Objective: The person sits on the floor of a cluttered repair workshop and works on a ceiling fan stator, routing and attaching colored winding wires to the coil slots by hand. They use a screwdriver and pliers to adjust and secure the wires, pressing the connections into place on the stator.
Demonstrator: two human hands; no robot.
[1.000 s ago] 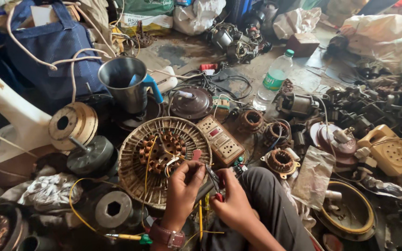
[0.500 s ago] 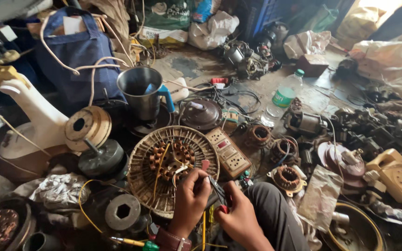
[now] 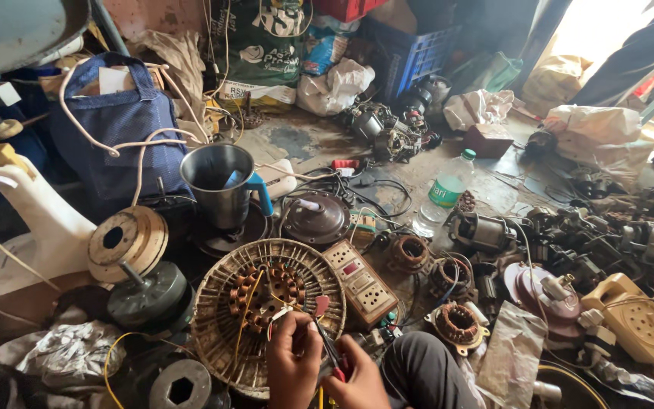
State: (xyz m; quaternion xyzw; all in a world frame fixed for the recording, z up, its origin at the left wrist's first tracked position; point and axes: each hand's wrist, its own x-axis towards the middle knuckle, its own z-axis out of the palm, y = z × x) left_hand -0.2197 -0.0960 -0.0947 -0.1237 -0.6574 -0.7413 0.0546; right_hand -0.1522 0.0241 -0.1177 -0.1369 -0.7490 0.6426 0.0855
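A round fan motor (image 3: 263, 314) with copper coils in a rusty slotted housing lies on the floor in front of me. My left hand (image 3: 294, 363) pinches thin wires (image 3: 281, 312) coming off the coils at the motor's near edge. My right hand (image 3: 356, 382) is closed on a red-handled tool (image 3: 332, 356), its tip pointing toward the same wires. Both hands sit at the bottom edge of the view, partly cut off. My knee (image 3: 425, 367) is just right of them.
A white power strip (image 3: 359, 282) lies right of the motor. Behind stand a steel jug (image 3: 219, 185) with blue handle, a blue bag (image 3: 115, 132), a plastic bottle (image 3: 442, 193) and several motor stators (image 3: 457, 322). A yellow telephone (image 3: 633, 318) sits far right.
The view has tipped upward, so my hands and the motor sit lower in the frame. Both hands stay at the motor's near edge on the wires and tool.
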